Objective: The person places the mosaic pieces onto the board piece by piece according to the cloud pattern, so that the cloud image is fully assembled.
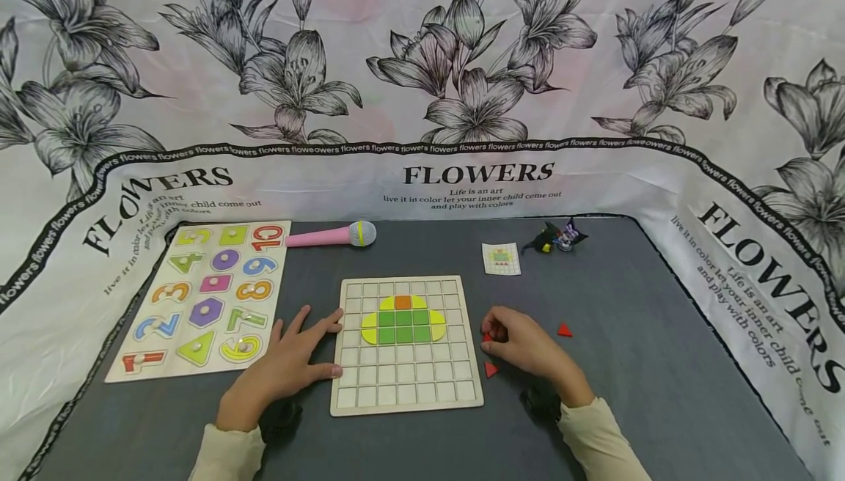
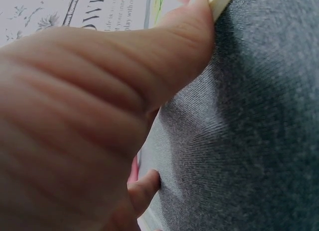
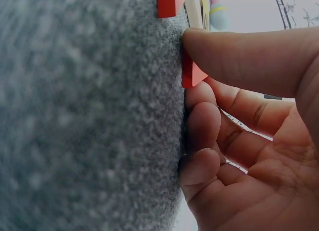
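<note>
A wooden grid board (image 1: 405, 397) lies flat in the middle of the dark grey table. Set in its upper cells are green squares (image 1: 404, 325), an orange square (image 1: 403, 303) and rounded yellow pieces (image 1: 370, 330). My left hand (image 1: 280, 364) touches the board's left edge with its fingers spread and the thumb lower down. Just right of the board, my right hand (image 1: 528, 345) pinches a red triangle (image 3: 193, 74) against the table between thumb and fingertips. Another red triangle (image 1: 491, 369) lies nearer me, and one more red triangle (image 1: 564, 330) lies right of the hand.
A number and shape puzzle board (image 1: 244, 294) lies at the left, with a pink toy microphone (image 1: 323, 237) by its top corner. Behind the grid board's right side are a small pattern card (image 1: 502, 259) and a dark figurine (image 1: 557, 237). Flower-printed cloth (image 1: 462, 195) surrounds the table.
</note>
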The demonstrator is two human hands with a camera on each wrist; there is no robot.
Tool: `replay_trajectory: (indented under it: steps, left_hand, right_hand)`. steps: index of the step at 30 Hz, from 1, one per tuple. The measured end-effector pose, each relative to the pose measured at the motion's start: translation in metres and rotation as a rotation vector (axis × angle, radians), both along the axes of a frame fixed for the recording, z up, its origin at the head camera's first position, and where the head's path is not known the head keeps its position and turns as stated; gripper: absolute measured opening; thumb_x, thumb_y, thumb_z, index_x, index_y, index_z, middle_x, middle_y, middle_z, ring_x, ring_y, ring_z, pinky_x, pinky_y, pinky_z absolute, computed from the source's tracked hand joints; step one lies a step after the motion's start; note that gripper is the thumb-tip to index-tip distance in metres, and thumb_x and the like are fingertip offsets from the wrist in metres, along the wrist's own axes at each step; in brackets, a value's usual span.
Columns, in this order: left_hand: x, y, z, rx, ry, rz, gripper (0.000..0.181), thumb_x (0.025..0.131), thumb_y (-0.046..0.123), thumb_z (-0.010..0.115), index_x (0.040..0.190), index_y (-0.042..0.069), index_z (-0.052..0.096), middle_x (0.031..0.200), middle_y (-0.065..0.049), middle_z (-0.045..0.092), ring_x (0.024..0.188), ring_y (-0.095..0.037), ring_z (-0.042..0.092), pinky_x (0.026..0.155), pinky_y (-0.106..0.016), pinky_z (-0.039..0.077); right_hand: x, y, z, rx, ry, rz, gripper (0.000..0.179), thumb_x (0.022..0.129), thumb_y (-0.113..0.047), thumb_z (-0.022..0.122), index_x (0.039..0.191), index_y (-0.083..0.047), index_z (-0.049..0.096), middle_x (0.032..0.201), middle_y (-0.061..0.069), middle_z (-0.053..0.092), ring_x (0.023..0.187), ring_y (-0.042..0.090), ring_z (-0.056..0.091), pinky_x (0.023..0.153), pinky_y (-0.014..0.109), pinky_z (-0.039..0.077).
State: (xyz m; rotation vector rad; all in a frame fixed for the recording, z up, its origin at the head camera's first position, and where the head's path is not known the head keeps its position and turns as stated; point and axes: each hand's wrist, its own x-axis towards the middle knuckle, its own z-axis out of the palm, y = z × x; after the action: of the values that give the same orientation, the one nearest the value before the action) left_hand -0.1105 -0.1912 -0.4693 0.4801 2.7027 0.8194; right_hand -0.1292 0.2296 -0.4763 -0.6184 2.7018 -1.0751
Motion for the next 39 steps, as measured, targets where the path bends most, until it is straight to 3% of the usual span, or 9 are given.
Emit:
replay_trajectory:
  steps: [9, 24, 34, 39]
  left_hand:
    - [0.000, 0.000, -0.001, -0.007, -0.006, 0.000, 0.092, 0.091, 0.037, 0.087, 0.166, 0.012, 0.041, 0.162, -0.016, 0.049, 0.157, -0.056, 0.013, 0.117, -0.081, -0.002]
    - [-0.001, 0.000, -0.001, 0.000, -0.016, 0.002, 0.093, 0.090, 0.039, 0.087, 0.166, 0.013, 0.040, 0.161, -0.014, 0.051, 0.158, -0.056, 0.012, 0.117, -0.081, -0.002]
    - [0.000, -0.002, -0.003, -0.003, -0.027, 0.005, 0.093, 0.090, 0.038, 0.087, 0.167, 0.013, 0.040, 0.162, -0.015, 0.050, 0.158, -0.056, 0.012, 0.118, -0.080, -0.003]
    - [-0.001, -0.001, -0.002, -0.002, -0.016, 0.003, 0.093, 0.091, 0.038, 0.087, 0.167, 0.013, 0.040, 0.162, -0.015, 0.050, 0.158, -0.056, 0.012, 0.118, -0.081, -0.002]
  right_hand:
    - [0.000, 0.001, -0.001, 0.001, 0.007, -0.002, 0.018, 0.096, -0.008, 0.081, 0.104, -0.010, 0.065, 0.090, -0.004, 0.058, 0.079, 0.011, 0.054, 0.069, 0.033, 0.048]
    - [-0.001, -0.004, 0.011, -0.030, 0.052, -0.007, 0.016, 0.098, -0.004, 0.078, 0.095, -0.012, 0.064, 0.083, -0.008, 0.062, 0.071, 0.007, 0.056, 0.063, 0.029, 0.049]
    - [-0.007, -0.045, 0.020, -0.090, 0.034, 0.087, 0.013, 0.100, -0.001, 0.072, 0.095, -0.011, 0.065, 0.086, -0.006, 0.066, 0.073, 0.006, 0.058, 0.064, 0.028, 0.051]
    - [-0.009, -0.071, 0.019, -0.112, 0.071, 0.152, 0.014, 0.100, -0.001, 0.072, 0.094, -0.011, 0.065, 0.084, -0.008, 0.064, 0.071, 0.005, 0.055, 0.063, 0.028, 0.049]
